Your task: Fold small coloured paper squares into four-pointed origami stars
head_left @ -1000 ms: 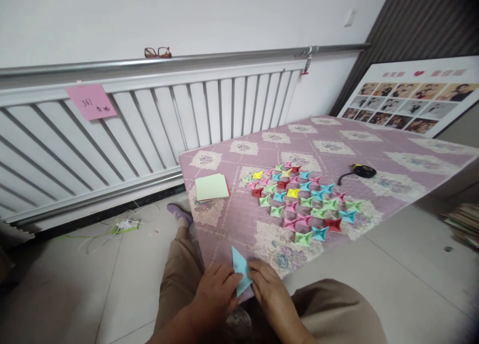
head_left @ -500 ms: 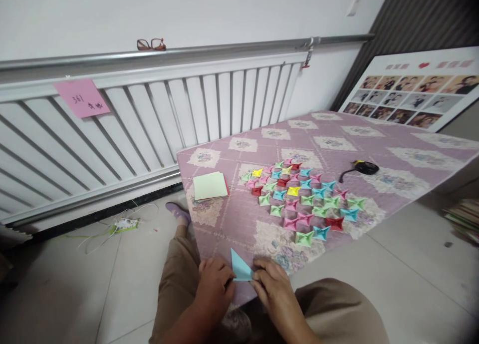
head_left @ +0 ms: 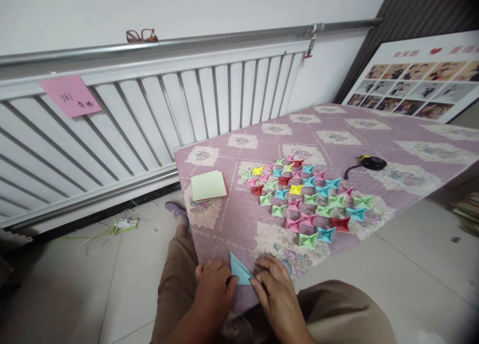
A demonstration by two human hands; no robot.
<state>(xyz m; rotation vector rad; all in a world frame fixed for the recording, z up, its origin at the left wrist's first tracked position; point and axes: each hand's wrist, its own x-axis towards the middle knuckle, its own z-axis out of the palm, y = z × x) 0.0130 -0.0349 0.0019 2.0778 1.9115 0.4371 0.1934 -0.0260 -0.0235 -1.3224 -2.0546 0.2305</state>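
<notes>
A light blue folded paper triangle (head_left: pixel 240 272) lies at the near corner of the table, its tip pointing away from me. My left hand (head_left: pixel 214 290) is closed at its left edge, thumb against the paper and fingers curled. The right corner is pinched by my right hand (head_left: pixel 277 290), between thumb and forefinger, with the other fingers bent above the cloth. Beyond the hands stand rows of small folded paper boats (head_left: pixel 308 240) in green, pink, blue, red and yellow. A stack of pale green paper sheets (head_left: pixel 208 186), with a red edge showing, is at the left.
A purple patterned tablecloth (head_left: pixel 234 224) covers the table. A black cable bundle (head_left: pixel 374 163) lies right of the boats. Behind are a white radiator (head_left: pixel 202 102), eyeglasses (head_left: pixel 142 35) on its pipe, and a photo board (head_left: pixel 415 84). A power strip (head_left: pixel 126 225) is on the floor.
The view has shifted slightly. My right thumb has come over the triangle's right corner, and the triangle looks narrower on that side. Both hands stay at the paper.
</notes>
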